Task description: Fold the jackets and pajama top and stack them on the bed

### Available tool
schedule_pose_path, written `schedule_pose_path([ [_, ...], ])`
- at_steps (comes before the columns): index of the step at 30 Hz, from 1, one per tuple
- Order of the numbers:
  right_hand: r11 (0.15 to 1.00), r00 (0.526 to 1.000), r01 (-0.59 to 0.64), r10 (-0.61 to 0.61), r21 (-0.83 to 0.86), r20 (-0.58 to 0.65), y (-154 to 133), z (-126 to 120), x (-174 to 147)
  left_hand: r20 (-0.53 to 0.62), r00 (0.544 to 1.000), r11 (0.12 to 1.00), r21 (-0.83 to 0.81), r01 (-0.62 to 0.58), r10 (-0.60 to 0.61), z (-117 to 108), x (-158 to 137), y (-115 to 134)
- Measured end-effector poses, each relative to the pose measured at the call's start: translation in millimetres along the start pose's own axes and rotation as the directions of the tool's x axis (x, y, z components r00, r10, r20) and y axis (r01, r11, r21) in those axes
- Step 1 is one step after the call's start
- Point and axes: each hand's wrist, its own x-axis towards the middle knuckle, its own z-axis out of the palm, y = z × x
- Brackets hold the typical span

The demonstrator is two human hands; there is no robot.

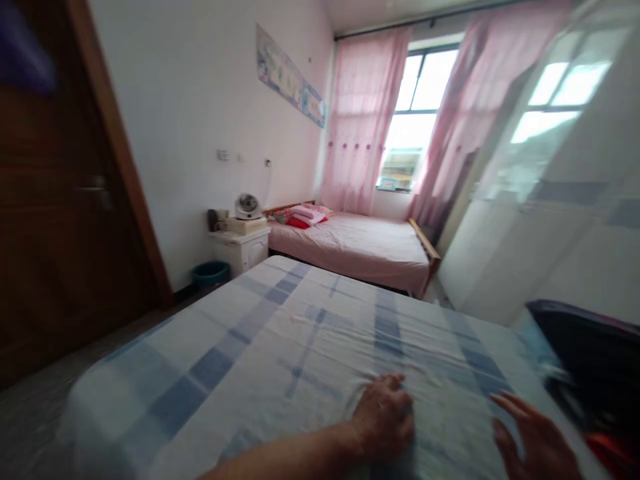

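Note:
A white bed sheet (280,373) with blue checks and stripes covers the mattress in front of me. My left hand (385,413) presses down near its middle, the fingers curled into the cloth, and creases run out around them. To the right, close to the sheet's right side, my right hand (535,437) has its fingers and thumb apart with nothing between them. Whether its fingertips touch the cloth I cannot tell. Wrinkles also cross the sheet beyond my left hand.
Behind stands a second bed (360,243) with folded pink bedding (307,213). A white nightstand (243,250) holds a small fan (249,207); a teal bin (211,272) sits beside it. A brown door (65,220) is at left, a dark bulky object (595,360) at right.

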Motion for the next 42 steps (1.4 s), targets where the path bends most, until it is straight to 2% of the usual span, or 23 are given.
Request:
schedule_pose_path([
  [1,0.998,0.996,-0.053,0.056,-0.040,0.062,-2,-3,-5,0.009,1.000,1.000,-0.006,0.006,-0.006,-1,-1,2],
  [3,0.982,0.956,-0.163,0.181,-0.094,0.232,-12,-9,-11,0.028,1.000,1.000,-0.016,-0.013,0.014,-2,-2,3],
  [4,0.980,0.942,-0.183,0.198,-0.079,0.270,-18,-11,-11,0.032,0.999,1.000,-0.018,-0.016,0.017,-1,-1,3],
  [7,0.958,0.926,-0.280,0.286,-0.061,0.247,-33,-17,-6,0.034,0.999,1.000,0.010,-0.020,0.019,0,3,-2],
  [10,0.943,0.918,-0.325,0.333,-0.073,0.217,-40,-19,-5,0.036,0.998,0.997,0.054,-0.062,0.060,2,4,-5],
  [18,0.947,0.927,-0.321,0.319,-0.022,0.196,-39,-20,-11,0.021,0.997,0.988,0.134,-0.077,0.075,1,0,-3],
  [22,0.948,0.937,-0.317,0.310,0.017,0.163,-39,-20,-11,0.051,0.996,0.981,0.175,-0.078,0.070,-1,-1,0],
  [27,0.936,0.938,-0.347,0.345,0.061,0.039,-29,-27,-5,0.071,0.995,0.978,0.193,-0.080,0.067,-2,-1,1],
  [31,0.910,0.909,-0.410,0.413,0.053,-0.056,-13,-37,-3,0.070,0.996,0.980,0.185,-0.073,0.061,-1,-1,0],
  [35,0.889,0.889,-0.458,0.458,0.023,-0.024,-5,-36,-10,0.070,0.995,0.977,0.196,-0.083,0.071,2,-1,-4],
  [42,0.893,0.891,-0.449,0.449,-0.022,0.065,-17,-25,-14,0.078,0.990,0.972,0.198,-0.128,0.115,6,0,-11],
])
